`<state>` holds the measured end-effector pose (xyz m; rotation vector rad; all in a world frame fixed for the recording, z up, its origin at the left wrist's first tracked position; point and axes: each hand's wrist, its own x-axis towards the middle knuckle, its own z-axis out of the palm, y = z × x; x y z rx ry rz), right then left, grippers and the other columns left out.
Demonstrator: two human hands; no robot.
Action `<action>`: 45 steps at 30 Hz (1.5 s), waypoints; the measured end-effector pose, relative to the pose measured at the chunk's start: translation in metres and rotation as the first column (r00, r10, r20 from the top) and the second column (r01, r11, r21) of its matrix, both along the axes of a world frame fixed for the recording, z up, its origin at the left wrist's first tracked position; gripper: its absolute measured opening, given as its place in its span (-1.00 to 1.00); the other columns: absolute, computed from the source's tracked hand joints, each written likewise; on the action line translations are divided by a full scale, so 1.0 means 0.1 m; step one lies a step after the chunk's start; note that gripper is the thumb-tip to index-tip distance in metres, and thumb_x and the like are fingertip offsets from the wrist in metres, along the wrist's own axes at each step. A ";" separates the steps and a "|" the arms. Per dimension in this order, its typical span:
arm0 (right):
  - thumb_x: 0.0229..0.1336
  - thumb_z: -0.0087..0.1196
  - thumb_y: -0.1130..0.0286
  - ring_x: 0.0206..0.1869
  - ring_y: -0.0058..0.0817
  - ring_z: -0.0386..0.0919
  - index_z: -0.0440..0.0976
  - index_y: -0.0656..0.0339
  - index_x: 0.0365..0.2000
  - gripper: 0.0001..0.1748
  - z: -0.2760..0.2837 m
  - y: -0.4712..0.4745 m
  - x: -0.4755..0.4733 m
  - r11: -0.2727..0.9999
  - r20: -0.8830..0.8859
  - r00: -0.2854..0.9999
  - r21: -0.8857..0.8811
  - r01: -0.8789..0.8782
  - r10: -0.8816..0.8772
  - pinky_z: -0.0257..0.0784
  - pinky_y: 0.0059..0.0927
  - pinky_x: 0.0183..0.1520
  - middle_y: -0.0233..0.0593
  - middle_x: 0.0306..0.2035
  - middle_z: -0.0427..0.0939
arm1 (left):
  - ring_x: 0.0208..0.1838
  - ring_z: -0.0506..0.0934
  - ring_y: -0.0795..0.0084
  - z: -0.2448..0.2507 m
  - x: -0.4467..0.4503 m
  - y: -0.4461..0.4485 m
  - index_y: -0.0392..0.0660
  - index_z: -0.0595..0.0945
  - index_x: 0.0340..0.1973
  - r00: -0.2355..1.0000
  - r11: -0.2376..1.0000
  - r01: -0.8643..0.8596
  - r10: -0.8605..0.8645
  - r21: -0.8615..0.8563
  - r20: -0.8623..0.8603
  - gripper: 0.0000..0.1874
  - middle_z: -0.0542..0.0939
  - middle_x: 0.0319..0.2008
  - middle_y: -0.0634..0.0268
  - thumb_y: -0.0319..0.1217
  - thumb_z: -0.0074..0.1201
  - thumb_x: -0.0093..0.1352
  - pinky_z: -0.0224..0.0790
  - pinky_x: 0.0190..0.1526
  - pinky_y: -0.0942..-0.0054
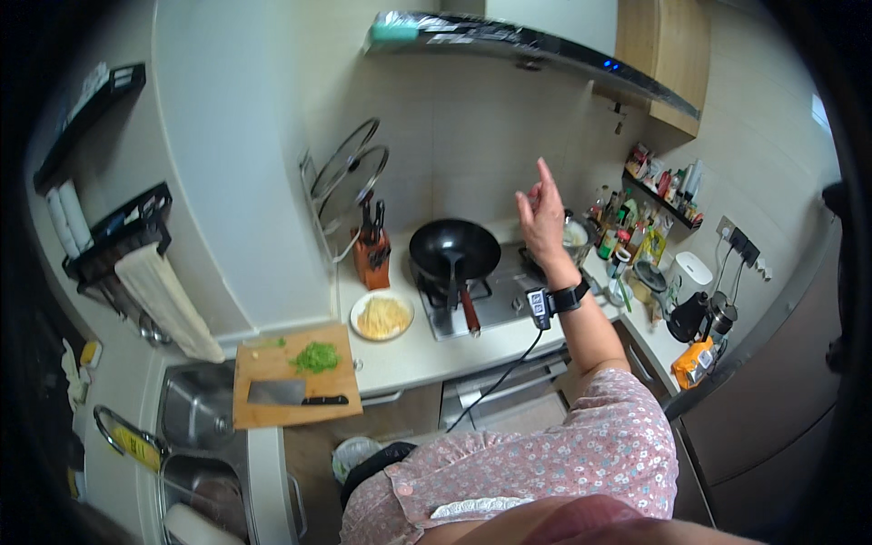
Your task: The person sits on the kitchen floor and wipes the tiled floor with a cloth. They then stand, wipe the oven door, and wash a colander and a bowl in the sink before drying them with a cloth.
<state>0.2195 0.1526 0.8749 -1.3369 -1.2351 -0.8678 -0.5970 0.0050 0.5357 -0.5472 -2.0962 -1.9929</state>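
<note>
My right hand (543, 221) is raised in front of the range hood, index finger pointing up, with nothing in it; a strapped device sits on the wrist. My left hand is out of view. Below and left of the right hand, a black wok (455, 252) rests on the gas hob (501, 300) with a dark spatula (453, 279) in it. A lidded pot (579, 238) stands partly behind the hand. Left of the hob, a plate (361, 332) holds pale yellow shreds (385, 317). Chopped greens (317, 357) and a cleaver (278, 392) lie on a wooden cutting board (272, 340).
The range hood (504, 44) hangs above the hob. A knife block (371, 262) and upright pan lids (354, 163) stand at the left wall. Bottles (616, 221) and a black kettle (687, 319) crowd the right counter. The double sink (197, 405) adjoins the cutting board.
</note>
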 end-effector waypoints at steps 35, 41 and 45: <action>0.13 -0.06 0.60 0.09 -0.09 0.47 0.38 -0.13 0.17 -0.40 -3.76 -0.22 3.05 0.330 -0.187 0.974 -0.934 -0.135 -0.130 0.45 -0.25 0.11 -0.09 -0.01 0.48 | 0.02 0.57 0.09 -0.03 0.66 0.81 -0.18 0.58 0.04 0.979 0.889 -0.149 0.070 -0.434 -0.193 -0.61 0.61 0.03 0.08 -0.21 -0.20 0.51 0.39 0.08 0.25; 0.15 -0.02 0.51 -0.05 -0.07 0.53 0.53 0.00 -0.01 -0.61 -3.61 -0.09 3.09 0.273 -0.048 0.992 -0.962 -0.014 -0.120 0.45 -0.15 0.03 -0.09 -0.15 0.53 | 0.01 0.57 0.10 -0.03 0.91 1.02 -0.18 0.58 0.03 0.980 0.894 -0.093 0.005 -0.439 -0.197 -0.62 0.61 0.02 0.09 -0.21 -0.18 0.51 0.39 0.07 0.26; 0.22 -0.06 0.41 -0.05 -0.07 0.54 0.54 0.02 -0.06 -0.70 -3.60 -0.06 3.14 0.264 0.013 0.996 -0.964 0.036 -0.088 0.47 -0.16 -0.01 -0.10 -0.16 0.54 | 0.00 0.57 0.11 -0.04 1.03 1.11 -0.18 0.59 0.02 0.980 0.893 -0.068 -0.024 -0.445 -0.197 -0.62 0.61 0.01 0.09 -0.21 -0.18 0.50 0.39 0.07 0.26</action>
